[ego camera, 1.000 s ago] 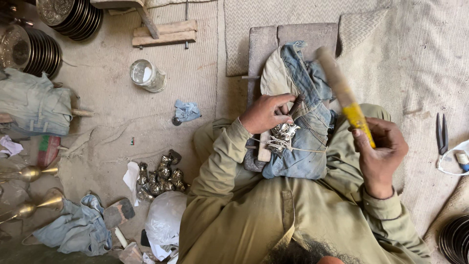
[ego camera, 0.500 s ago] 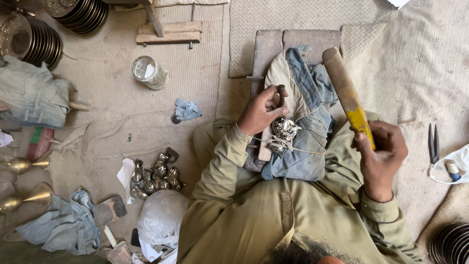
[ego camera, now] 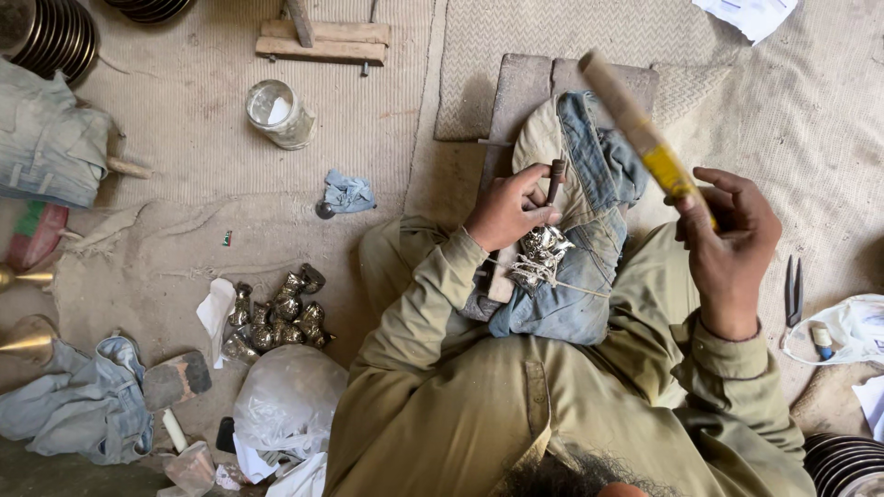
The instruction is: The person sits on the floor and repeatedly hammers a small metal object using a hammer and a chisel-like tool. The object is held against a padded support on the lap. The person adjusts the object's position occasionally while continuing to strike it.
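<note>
My left hand (ego camera: 505, 208) grips a small dark punch tool (ego camera: 555, 178), held upright over a shiny silver metal piece (ego camera: 541, 252). That piece rests on folded blue denim cloth (ego camera: 571, 276) draped over a block in my lap. My right hand (ego camera: 727, 237) is closed around the yellow-taped end of a long wooden stick (ego camera: 635, 129), raised above and to the right of the piece. A thin string runs across the denim beside the metal piece.
A heap of similar silver metal pieces (ego camera: 276, 313) lies at left beside a clear plastic bag (ego camera: 287, 398). A glass jar (ego camera: 279, 112), wooden blocks (ego camera: 322, 41), stacked metal discs (ego camera: 51, 37), a hammer (ego camera: 175, 382) and pliers (ego camera: 793, 290) lie around on the matting.
The wooden stick in my right hand has swung up and tilted back from the metal piece. My left hand stays on the punch tool over the piece.
</note>
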